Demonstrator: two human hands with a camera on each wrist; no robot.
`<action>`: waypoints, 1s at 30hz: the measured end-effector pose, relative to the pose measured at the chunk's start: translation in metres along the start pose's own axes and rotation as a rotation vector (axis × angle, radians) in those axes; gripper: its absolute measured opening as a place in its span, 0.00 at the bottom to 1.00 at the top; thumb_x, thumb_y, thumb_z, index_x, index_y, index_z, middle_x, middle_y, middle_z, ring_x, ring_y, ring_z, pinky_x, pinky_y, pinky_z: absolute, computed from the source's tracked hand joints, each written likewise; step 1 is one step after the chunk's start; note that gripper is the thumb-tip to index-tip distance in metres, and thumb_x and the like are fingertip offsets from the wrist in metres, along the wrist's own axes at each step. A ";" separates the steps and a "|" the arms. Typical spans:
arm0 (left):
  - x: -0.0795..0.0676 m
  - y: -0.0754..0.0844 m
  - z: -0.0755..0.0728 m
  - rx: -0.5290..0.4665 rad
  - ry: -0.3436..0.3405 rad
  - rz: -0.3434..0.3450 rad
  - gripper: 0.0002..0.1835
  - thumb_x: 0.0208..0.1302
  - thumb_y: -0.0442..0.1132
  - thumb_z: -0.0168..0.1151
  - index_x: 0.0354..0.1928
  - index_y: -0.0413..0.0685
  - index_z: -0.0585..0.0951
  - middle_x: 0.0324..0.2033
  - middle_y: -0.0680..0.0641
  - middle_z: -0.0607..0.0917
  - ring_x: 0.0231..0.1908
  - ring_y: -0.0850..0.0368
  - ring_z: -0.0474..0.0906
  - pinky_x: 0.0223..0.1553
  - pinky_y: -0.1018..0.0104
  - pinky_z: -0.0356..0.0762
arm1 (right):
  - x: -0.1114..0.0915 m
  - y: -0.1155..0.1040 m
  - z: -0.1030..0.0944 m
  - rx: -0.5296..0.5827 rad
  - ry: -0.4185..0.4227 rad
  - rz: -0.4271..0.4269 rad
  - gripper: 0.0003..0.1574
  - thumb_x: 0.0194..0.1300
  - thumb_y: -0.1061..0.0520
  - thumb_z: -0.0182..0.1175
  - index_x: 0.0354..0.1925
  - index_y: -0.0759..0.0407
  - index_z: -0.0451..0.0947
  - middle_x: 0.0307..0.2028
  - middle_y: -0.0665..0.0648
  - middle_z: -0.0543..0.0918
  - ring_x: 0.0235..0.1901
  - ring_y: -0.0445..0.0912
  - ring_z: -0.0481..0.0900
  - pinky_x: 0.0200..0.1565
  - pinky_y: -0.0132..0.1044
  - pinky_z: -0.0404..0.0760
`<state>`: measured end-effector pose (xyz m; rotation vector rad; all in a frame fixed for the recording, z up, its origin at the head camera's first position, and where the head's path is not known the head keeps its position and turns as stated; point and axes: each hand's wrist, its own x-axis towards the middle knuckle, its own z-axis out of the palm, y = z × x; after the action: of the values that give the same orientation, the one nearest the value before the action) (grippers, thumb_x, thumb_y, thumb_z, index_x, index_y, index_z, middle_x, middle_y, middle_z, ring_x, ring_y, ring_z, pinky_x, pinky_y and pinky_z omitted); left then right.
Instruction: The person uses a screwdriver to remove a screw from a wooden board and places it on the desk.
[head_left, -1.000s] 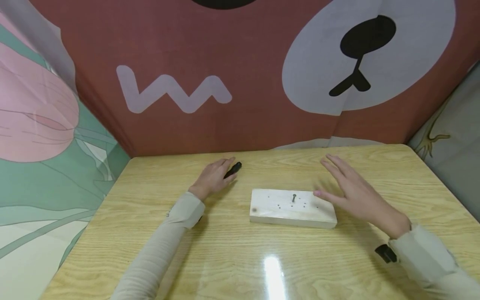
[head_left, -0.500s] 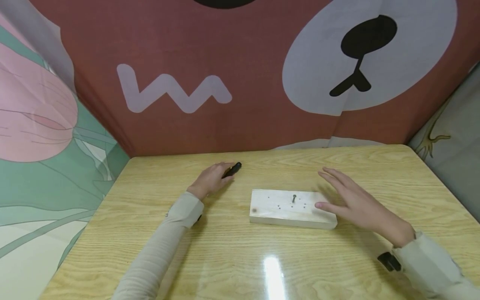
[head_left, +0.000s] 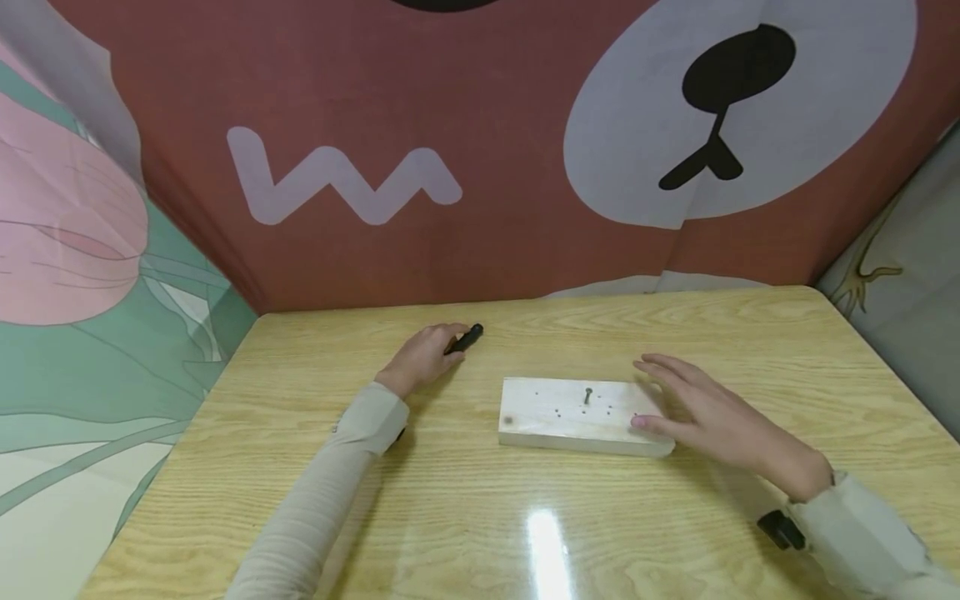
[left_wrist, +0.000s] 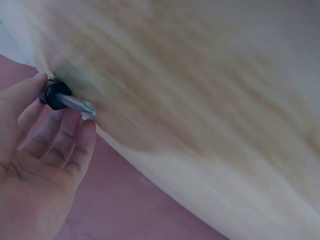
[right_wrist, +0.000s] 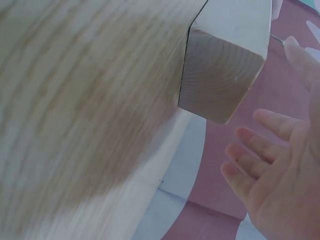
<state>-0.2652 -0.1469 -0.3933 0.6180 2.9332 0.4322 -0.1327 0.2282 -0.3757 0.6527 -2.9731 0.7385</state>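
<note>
A pale wooden block (head_left: pixel 555 423) with several small holes lies on the table, and a screw (head_left: pixel 588 396) stands upright from its top. Left of it, near the table's back edge, my left hand (head_left: pixel 422 360) grips a screwdriver (head_left: pixel 468 337) by its black handle. Its short metal shaft (left_wrist: pixel 77 104) shows in the left wrist view, pinched thumb above and fingers below. My right hand (head_left: pixel 716 415) hovers at the block's right end, fingers extended and apart, thumb over the top corner. In the right wrist view the palm faces the block's end grain (right_wrist: pixel 217 72), holding nothing.
The wood-grain table (head_left: pixel 450 517) runs back to a red fabric backdrop (head_left: pixel 480 250) with a cartoon print. Patterned cloth (head_left: pixel 75 375) hangs on the left, and a grey one (head_left: pixel 907 317) on the right.
My right hand has come down and towards me, lowering beside the block's right end. The left hand has shifted only slightly, with the screwdriver in nearly the same place. Block and screw have not moved.
</note>
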 end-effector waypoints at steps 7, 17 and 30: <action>0.001 0.002 0.000 -0.015 0.001 -0.005 0.26 0.62 0.41 0.59 0.62 0.52 0.69 0.52 0.46 0.79 0.48 0.54 0.77 0.49 0.59 0.77 | -0.003 0.000 0.004 0.015 -0.037 -0.004 0.45 0.58 0.36 0.57 0.67 0.54 0.58 0.67 0.61 0.58 0.65 0.60 0.57 0.58 0.63 0.63; 0.001 0.001 0.000 -0.034 0.026 -0.003 0.26 0.61 0.41 0.60 0.62 0.51 0.69 0.49 0.45 0.80 0.43 0.56 0.78 0.43 0.62 0.79 | -0.010 -0.001 0.006 0.035 -0.065 0.007 0.43 0.60 0.37 0.56 0.68 0.50 0.56 0.68 0.60 0.57 0.66 0.59 0.57 0.57 0.62 0.64; -0.002 0.009 -0.008 -0.181 0.034 0.005 0.26 0.60 0.39 0.61 0.61 0.51 0.70 0.43 0.43 0.83 0.39 0.56 0.81 0.37 0.66 0.80 | -0.017 0.001 0.009 0.093 -0.086 0.015 0.43 0.61 0.38 0.55 0.67 0.55 0.57 0.69 0.57 0.56 0.66 0.57 0.57 0.57 0.58 0.65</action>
<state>-0.2613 -0.1418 -0.3832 0.5995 2.8809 0.7058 -0.1169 0.2314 -0.3860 0.6851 -3.0395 0.8768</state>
